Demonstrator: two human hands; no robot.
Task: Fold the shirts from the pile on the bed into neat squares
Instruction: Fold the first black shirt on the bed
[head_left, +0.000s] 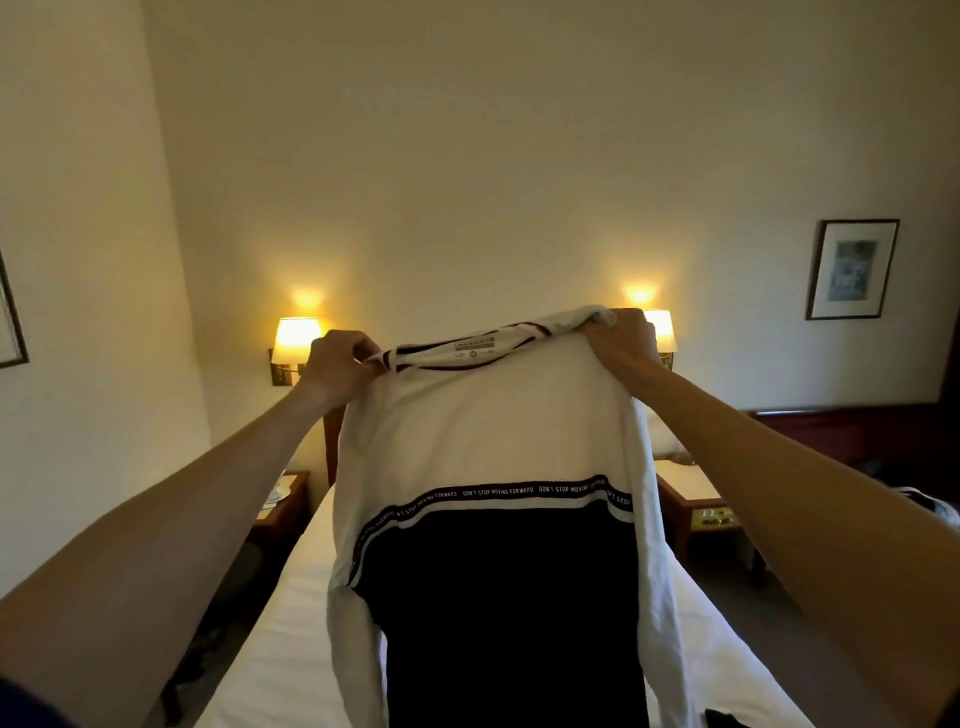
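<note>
While the shirt (483, 519) hangs in the air above the bed (291, 649), both hands carry it by the shoulders, one at each end of the collar.

Head view:
- Left hand (337, 366): fingers curled, pinching the collar edge at the left shoulder.
- Right hand (621, 343): fingers closed round bunched white fabric at the right shoulder.
- Shirt: white upper panel, dark lower panel, a lettered band between them; it drapes freely over the middle of the bed, its hem out of frame.

Handling, as judged:
- Light, soft knit with no stiffness; it sags wherever unsupported.
- Hold at the shoulder seams, where the cloth hangs square.
- The bunched right side may lie crooked unless smoothed.
</note>
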